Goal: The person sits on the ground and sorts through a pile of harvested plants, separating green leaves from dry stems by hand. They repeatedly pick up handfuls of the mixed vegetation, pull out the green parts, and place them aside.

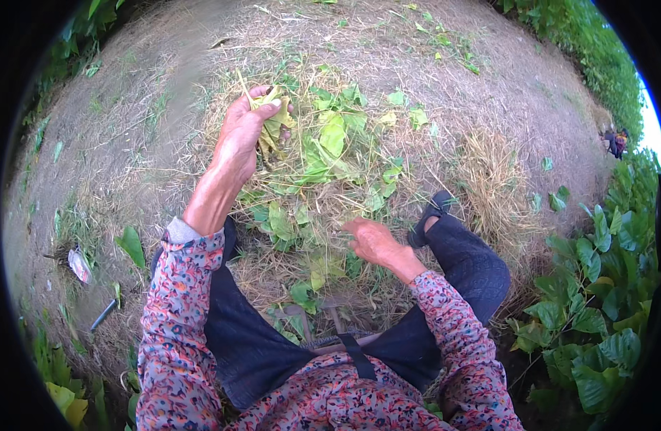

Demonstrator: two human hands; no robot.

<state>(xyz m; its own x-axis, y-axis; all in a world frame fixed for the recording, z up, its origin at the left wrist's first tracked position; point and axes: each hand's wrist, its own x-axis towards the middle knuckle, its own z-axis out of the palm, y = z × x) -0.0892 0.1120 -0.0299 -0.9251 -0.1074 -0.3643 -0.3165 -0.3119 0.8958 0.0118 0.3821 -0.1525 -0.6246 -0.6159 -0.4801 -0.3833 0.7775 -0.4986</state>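
My left hand (249, 121) is raised at the upper left of centre and grips a bundle of yellowed leaves (275, 123), with a pale stalk sticking up past the knuckles. Loose green leaves (333, 134) lie on dry grass to the right of that hand. Lower down, my right hand (374, 241) hovers low over the straw and scattered leaves between my knees. Its fingers are partly bent and slightly blurred. I cannot tell whether they hold or touch anything there.
A heap of dry straw (489, 183) lies beyond my right shoe (431, 215). Leafy green plants (573, 307) crowd the right edge. At the left are a crumpled wrapper (80, 265) and a short grey tube (104, 314). Someone (616, 142) is far off at the right.
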